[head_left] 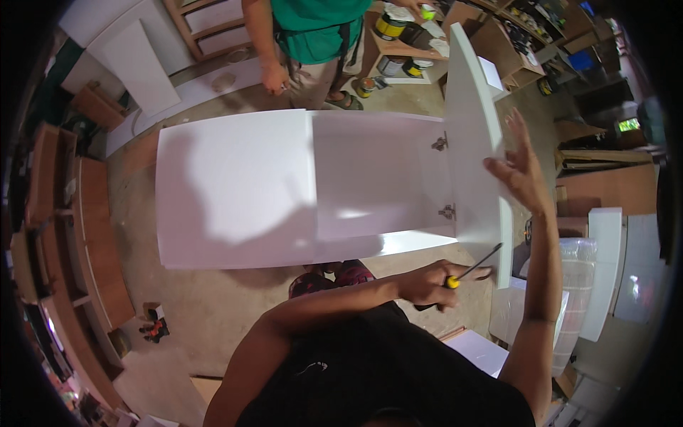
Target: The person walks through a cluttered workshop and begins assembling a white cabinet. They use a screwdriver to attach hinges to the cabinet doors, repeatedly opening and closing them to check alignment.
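A white cabinet (235, 192) lies low in front of me, its left door closed. The right door (478, 153) stands swung open on two metal hinges (446, 212), showing the bare white inside. My left hand (430, 283) is closed around a screwdriver (478, 265) with a yellow-and-black handle; its shaft points up and right, near the door's lower end. One finger stretches toward the door edge; whether it touches is unclear. My right hand (525, 174) is open, fingers spread, beside the door's outer face; I cannot tell if it touches.
Across the cabinet stands a person in a green shirt (313, 32). Paint cans (391, 25) sit on a shelf behind. Wooden frames (99, 242) line the left side. A red-and-black tool (154, 326) lies on the floor. White panels (605, 270) and a plastic-wrapped roll (575, 306) are at my right.
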Demonstrator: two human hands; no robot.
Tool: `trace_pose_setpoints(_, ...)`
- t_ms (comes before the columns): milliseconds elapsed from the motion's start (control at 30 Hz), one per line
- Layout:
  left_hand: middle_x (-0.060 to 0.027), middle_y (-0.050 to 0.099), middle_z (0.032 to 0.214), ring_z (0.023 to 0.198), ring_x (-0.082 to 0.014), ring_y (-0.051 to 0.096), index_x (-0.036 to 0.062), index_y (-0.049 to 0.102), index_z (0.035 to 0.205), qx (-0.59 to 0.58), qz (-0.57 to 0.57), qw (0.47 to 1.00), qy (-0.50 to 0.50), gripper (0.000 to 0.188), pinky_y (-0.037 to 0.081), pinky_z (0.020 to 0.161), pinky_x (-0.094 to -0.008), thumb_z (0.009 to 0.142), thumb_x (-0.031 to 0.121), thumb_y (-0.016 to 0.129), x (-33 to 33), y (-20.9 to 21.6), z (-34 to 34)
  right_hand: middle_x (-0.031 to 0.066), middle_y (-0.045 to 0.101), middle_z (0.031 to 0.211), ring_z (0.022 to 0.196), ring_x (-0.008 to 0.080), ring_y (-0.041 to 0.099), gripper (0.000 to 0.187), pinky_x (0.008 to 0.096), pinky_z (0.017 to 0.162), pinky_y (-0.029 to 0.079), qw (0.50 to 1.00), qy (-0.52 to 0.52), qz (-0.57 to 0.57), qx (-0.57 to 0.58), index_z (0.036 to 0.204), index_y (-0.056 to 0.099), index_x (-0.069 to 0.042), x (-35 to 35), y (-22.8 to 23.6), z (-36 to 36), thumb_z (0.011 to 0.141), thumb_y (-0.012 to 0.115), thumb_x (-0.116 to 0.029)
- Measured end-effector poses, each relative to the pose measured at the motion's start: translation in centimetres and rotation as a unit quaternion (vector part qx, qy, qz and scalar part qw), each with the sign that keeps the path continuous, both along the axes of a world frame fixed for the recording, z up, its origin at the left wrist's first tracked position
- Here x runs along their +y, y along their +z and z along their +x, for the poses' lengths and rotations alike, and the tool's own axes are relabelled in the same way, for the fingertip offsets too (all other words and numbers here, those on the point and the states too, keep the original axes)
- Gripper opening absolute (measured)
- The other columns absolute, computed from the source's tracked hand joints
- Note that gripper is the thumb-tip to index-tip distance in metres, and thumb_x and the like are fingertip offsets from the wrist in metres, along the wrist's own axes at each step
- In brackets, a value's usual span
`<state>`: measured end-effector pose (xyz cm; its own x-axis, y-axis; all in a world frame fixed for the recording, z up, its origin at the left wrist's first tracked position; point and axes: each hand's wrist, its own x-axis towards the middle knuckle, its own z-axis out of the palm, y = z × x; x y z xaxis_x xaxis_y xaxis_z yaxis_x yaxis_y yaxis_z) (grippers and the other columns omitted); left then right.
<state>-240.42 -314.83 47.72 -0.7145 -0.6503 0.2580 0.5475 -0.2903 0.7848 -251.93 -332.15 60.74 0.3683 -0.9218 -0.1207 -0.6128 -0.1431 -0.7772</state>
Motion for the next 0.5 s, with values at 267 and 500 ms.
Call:
trace_pose_setpoints(267, -0.0072, 0.060, 0.083, 0.064, -0.0109, 0.057, 0.0042, 0.059, 0.115, -0.083, 0.198, 0.975, 0.060, 0.029, 0.049, 0.053, -0.0242, 0.089, 0.016, 0.060, -5.8, -8.6, -6.2, 0.0186, 0.056, 0.118, 0.097, 0.0229, 0.059, 0.060, 0.0333, 0.085, 0.047, 0.994, -0.046, -0.054, 0.087, 0.125, 0.048, 0.000, -5.3, 5.0, -10.3, 0.068, 0.063, -0.013)
trace_pose_setpoints(500, -0.0102, 0.056, 0.083, 0.066, -0.0197, 0.059, 0.0046, 0.047, 0.103, -0.214, 0.451, 0.837, 0.225, 0.023, 0.055, 0.057, -0.0351, 0.086, 0.014, 0.059, -14.4, -27.1, -3.9, 0.0139, 0.057, 0.112, 0.106, 0.0232, 0.053, 0.061, 0.0339, 0.096, 0.039, 0.995, -0.041, -0.029, 0.089, 0.124, 0.050, 0.001, -10.0, 6.1, -17.3, 0.066, 0.053, -0.017)
